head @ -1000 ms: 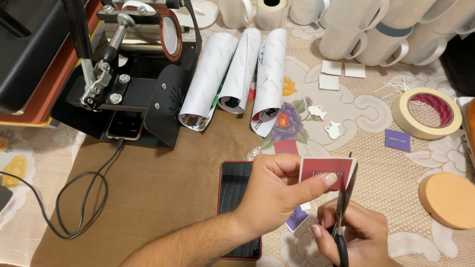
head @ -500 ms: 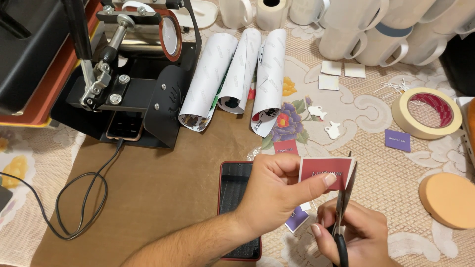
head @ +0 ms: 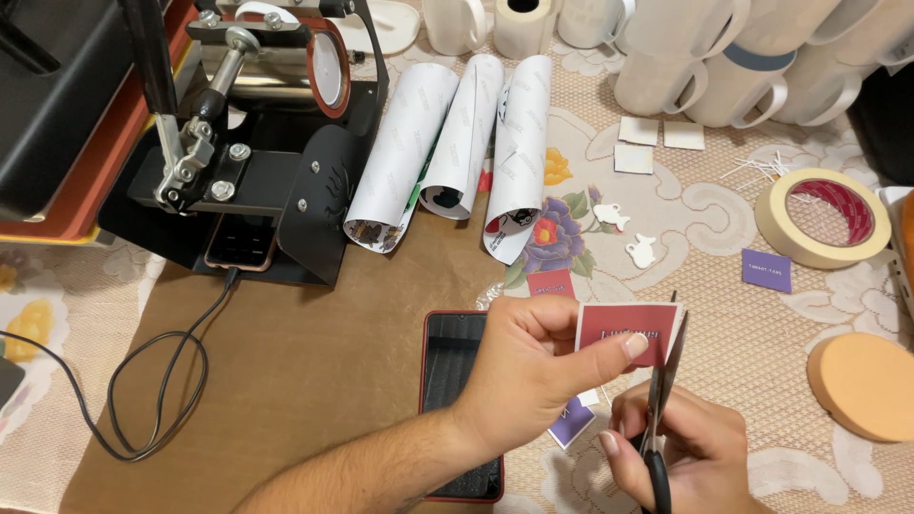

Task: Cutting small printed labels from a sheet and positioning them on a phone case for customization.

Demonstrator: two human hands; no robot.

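The left hand [head: 533,366] pinches a small dark-red card [head: 624,331], thumb pressed on its face and fingers curled behind. The card stands roughly upright above the table, just beyond the thumb tip. The right hand [head: 681,457] grips a pair of scissors [head: 662,400], fingers closed through the handles. The blades point up along the card's right edge and look nearly closed; whether they bite the paper cannot be told.

Risk, as a judgement: the left thumb tip lies very close to the blade line, so a slip or a twist of the card could nick it. The one-point pinch may also let the card pivot, giving a crooked cut.

Beneath the left wrist lies a black phone in a red case [head: 457,381]; a purple slip [head: 571,424] shows under the fingers, a second red card [head: 552,283] just beyond the knuckles. Well beyond stand rolled paper sheets [head: 457,143] and a mug press [head: 267,124].

Against the earlier frames, both hands, card and scissors hold nearly the same position; no clear movement shows.
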